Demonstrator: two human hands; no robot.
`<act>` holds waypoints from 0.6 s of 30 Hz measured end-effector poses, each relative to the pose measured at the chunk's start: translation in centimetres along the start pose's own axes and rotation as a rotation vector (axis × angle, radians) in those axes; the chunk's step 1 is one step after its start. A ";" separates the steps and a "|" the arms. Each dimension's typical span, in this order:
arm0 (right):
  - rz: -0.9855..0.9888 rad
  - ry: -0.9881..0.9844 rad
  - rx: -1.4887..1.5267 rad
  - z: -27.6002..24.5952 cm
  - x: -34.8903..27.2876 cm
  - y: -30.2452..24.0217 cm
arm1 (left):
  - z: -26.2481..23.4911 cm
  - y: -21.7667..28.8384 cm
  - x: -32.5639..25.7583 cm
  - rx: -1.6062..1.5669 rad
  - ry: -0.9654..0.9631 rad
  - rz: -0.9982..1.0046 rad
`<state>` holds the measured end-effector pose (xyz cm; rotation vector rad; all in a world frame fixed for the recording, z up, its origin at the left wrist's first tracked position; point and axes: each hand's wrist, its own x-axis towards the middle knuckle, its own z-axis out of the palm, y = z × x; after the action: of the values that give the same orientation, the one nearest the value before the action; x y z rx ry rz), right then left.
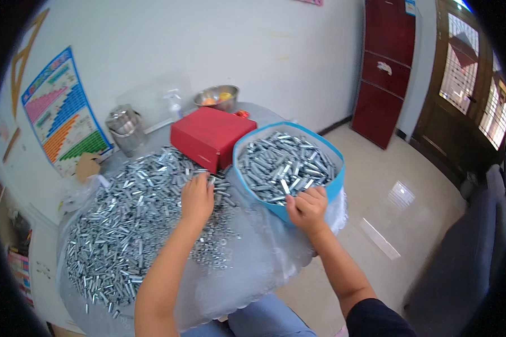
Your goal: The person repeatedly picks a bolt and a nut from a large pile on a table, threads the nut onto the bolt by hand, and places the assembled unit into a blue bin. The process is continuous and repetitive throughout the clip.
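My right hand (309,209) clenched the blue tub (337,184); my left hand (197,197), a red box (209,133) beyond it, touched metal sleeves (130,205), whether grasping any I couldn't tell.

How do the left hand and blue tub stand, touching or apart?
Apart. The head view shows metal pieces and pale table cover in the gap between the left hand and blue tub.

Metal pieces (123,216): shiny, smooth. Table cover (264,241): glossy plastic. Floor (357,177): glossy, smooth.
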<state>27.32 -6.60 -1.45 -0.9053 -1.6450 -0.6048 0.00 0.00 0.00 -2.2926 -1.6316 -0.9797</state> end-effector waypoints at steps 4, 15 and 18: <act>0.046 -0.002 -0.036 -0.2 1.1 -1.8 | -6.1 -4.1 -6.3 -0.276 -0.037 -0.282; -0.033 -0.723 0.743 5.5 5.9 -17.9 | -11.0 -3.0 -14.3 -0.380 0.088 -0.082; -0.035 -0.902 0.825 8.1 6.3 -18.9 | -11.8 -4.2 -14.4 -0.452 0.136 -0.158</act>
<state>6.66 -9.63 3.76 -0.5214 -2.4102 0.5649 -11.34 -15.30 -0.34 -2.3109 -1.6927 -1.6504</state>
